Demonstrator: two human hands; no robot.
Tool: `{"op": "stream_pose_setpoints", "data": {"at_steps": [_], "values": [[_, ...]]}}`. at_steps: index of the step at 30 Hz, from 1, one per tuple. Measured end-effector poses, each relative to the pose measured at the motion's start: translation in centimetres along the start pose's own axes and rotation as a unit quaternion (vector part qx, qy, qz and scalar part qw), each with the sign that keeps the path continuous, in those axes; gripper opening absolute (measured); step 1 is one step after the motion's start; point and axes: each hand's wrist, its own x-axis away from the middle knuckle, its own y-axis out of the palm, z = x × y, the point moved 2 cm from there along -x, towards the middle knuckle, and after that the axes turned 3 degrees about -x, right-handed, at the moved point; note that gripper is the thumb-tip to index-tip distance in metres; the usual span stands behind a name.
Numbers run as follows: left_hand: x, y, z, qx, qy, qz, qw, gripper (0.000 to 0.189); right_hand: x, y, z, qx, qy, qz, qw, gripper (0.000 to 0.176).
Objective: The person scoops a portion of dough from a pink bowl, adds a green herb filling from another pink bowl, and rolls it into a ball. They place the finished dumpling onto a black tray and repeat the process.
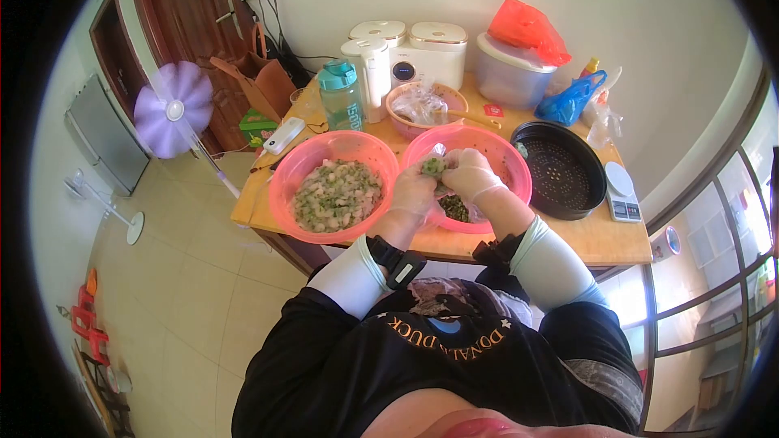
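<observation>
My left hand, in a clear plastic glove, holds a small green lump of dough above the right-hand pink basin. My right hand, gloved the same way, is closed at the lump's right side, its fingertips pressed together against it. Below both hands, dark green chopped bits lie in the basin, partly covered by the hands and some clear plastic. To the left, another pink basin holds a pale mixture flecked with chopped green.
A round black perforated pan and a small kitchen scale stand at right. Behind are a pink basket with plastic, a teal bottle, a white appliance and a lidded tub. A fan stands left of the table.
</observation>
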Motion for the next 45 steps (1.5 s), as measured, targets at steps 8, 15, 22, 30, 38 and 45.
{"op": "stream_pose_setpoints", "data": {"at_steps": [8,15,22,30,38,45], "values": [[1.8,1.3,2.9,0.165,-0.044,-0.153,0.973,0.042,-3.3,-2.4,0.2,0.145,0.002,-0.099,0.984,0.025],[2.5,2.1,3.7,0.261,-0.074,-0.190,0.944,0.040,-2.0,-2.5,-0.5,-0.056,0.059,-0.153,0.985,0.027],[1.0,0.5,0.8,0.112,0.023,-0.111,0.987,0.038,-2.6,-1.4,-1.2,0.088,0.008,-0.095,0.992,0.020],[0.4,0.0,0.2,0.139,0.019,-0.075,0.987,0.048,-2.2,-1.4,-1.7,0.098,0.000,-0.087,0.991,0.019],[-0.3,-0.8,-0.2,0.166,0.045,-0.105,0.979,0.046,-2.4,-1.4,-1.4,0.162,-0.013,-0.035,0.986,0.025],[1.5,1.2,2.4,0.176,0.016,-0.168,0.970,0.045,-2.9,-3.0,-0.1,0.122,-0.019,-0.074,0.990,0.028]]}}
